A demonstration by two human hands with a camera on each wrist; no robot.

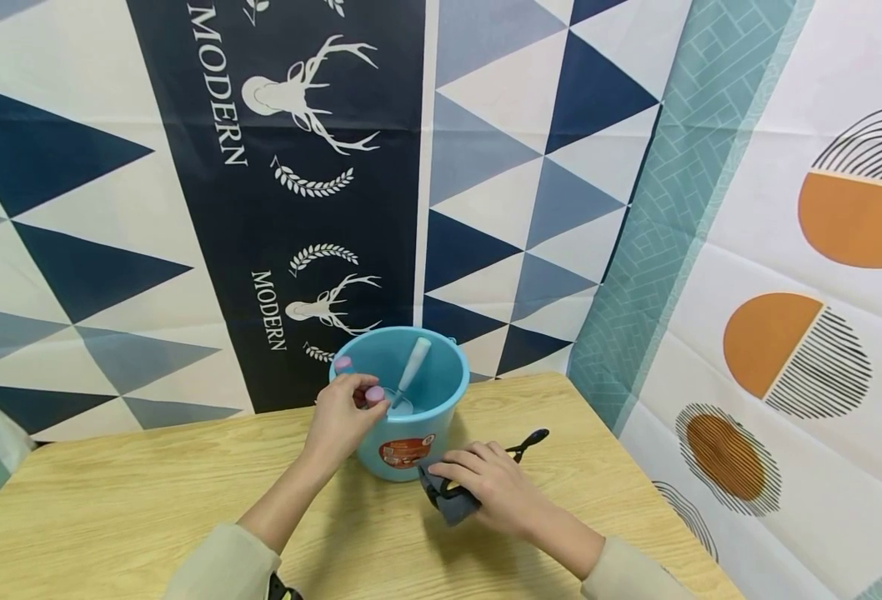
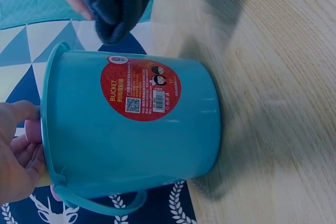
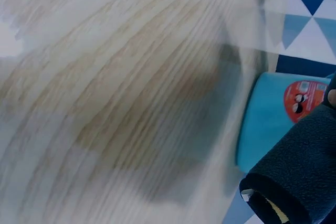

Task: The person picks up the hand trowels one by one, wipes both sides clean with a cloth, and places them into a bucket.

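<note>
At the near rim of a light blue bucket (image 1: 411, 454), my left hand (image 1: 342, 417) pinches a pink-topped item (image 1: 375, 395). Its lower part is hidden inside the bucket. A second pink-topped item (image 1: 343, 364) stands by the rim, just beyond the fingers. Inside the bucket leans a tool with a pale handle (image 1: 415, 362); its lower end is partly covered. My right hand (image 1: 493, 483), to the right of the bucket, holds a folded dark grey cloth (image 3: 299, 166). A thin black handle (image 1: 534, 438) sticks out past this hand; what it belongs to is unclear.
The bucket stands on a light wooden table (image 1: 186, 500) near its back edge. Patterned wall coverings (image 1: 486, 167) rise behind and on the right. A red label (image 2: 140, 87) and a hanging handle (image 2: 105, 206) show on the bucket's side.
</note>
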